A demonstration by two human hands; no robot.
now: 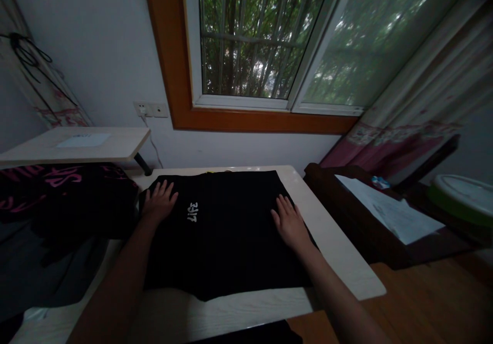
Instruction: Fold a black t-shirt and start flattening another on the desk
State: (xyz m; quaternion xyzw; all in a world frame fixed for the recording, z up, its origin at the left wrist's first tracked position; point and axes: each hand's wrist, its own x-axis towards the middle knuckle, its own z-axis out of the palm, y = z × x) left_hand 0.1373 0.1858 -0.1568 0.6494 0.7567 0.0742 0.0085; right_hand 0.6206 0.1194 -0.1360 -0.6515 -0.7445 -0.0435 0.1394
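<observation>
A black garment (234,236) with white lettering lies spread flat on a pale table (339,251). It looks like a shirt, but its exact kind is not clear. My left hand (158,200) rests flat on its upper left part, fingers spread. On the garment's right edge lies my right hand (288,222), palm down with fingers stretched out. Neither hand grips the cloth. The white lettering (192,212) shows between the hands, closer to the left one.
At the left, dark clothes with pink print (73,195) are heaped below a raised shelf (127,141) bearing a paper. A window (262,36) is behind the table. To the right, a dark brown piece of furniture (346,226) holds white papers (389,210).
</observation>
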